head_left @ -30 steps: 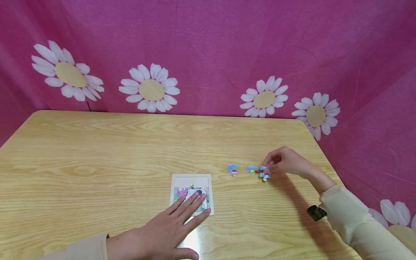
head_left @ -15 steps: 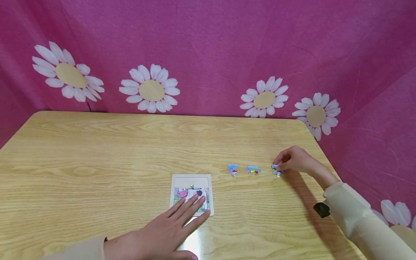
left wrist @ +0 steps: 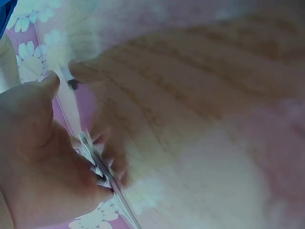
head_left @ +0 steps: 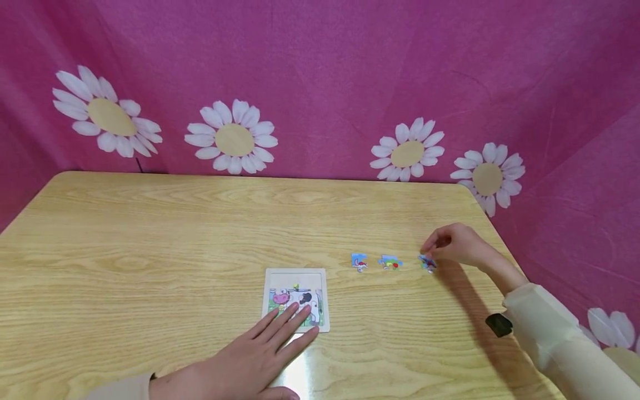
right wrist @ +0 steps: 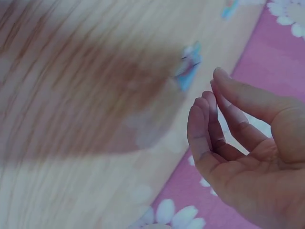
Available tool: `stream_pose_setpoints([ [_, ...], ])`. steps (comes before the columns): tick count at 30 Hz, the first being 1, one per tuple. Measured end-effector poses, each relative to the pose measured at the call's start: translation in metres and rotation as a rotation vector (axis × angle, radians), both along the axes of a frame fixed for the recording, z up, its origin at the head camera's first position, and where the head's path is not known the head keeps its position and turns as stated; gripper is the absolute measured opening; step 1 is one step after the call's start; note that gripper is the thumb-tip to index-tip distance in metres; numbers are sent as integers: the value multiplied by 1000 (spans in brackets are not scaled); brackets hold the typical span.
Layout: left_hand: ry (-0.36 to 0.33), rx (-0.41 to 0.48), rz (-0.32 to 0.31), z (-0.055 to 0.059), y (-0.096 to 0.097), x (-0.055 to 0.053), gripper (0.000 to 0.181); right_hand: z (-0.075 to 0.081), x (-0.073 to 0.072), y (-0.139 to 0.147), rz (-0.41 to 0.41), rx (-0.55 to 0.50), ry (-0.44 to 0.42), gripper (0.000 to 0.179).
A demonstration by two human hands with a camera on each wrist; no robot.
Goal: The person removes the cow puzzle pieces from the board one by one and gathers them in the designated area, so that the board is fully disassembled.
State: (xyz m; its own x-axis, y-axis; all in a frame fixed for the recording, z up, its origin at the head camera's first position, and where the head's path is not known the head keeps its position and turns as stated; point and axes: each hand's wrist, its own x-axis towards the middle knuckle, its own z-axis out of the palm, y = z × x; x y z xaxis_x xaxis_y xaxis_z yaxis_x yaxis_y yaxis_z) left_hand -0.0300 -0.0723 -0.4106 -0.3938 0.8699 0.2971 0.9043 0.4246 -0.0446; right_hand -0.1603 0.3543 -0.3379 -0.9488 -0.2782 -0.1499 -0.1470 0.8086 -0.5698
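My left hand [head_left: 255, 350] rests with straight, spread fingers on the lower part of a framed jigsaw puzzle [head_left: 327, 303] showing a cow. The upper strip of its tray is bare, and the fingers hide part of the cow. To the right, a blue puzzle piece [head_left: 427, 263] with a red detail lies on the table. Just beyond it hovers my right hand [head_left: 462, 244]. In the right wrist view the thumb and index fingertip come together beside the piece [right wrist: 189, 67], apart from it, with nothing between them.
Two more puzzle pieces lie in a row on the wooden table [head_left: 175, 239]: one blue and white [head_left: 359, 262], one with green and red [head_left: 390, 262]. A pink curtain [head_left: 320, 83] with daisies hangs behind the table and along its right side.
My right hand carried the piece rightward, away from the green and red one, turned it slightly and let it go on the table. My left hand slid slightly down and left on the puzzle.
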Motion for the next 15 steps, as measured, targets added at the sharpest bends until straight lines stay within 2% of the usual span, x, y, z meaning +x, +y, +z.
stream_pose_setpoints([
  [3, 1, 5, 8, 1, 0, 0, 79, 7, 6, -9, 25, -47, 7, 8],
  [8, 21, 18, 11, 0, 0, 1, 79, 14, 18, -38, 90, -157, -61, 9],
  [15, 24, 6, 20, -4, 2, 1, 81, 9, 25, -83, 211, -293, -136, 13],
])
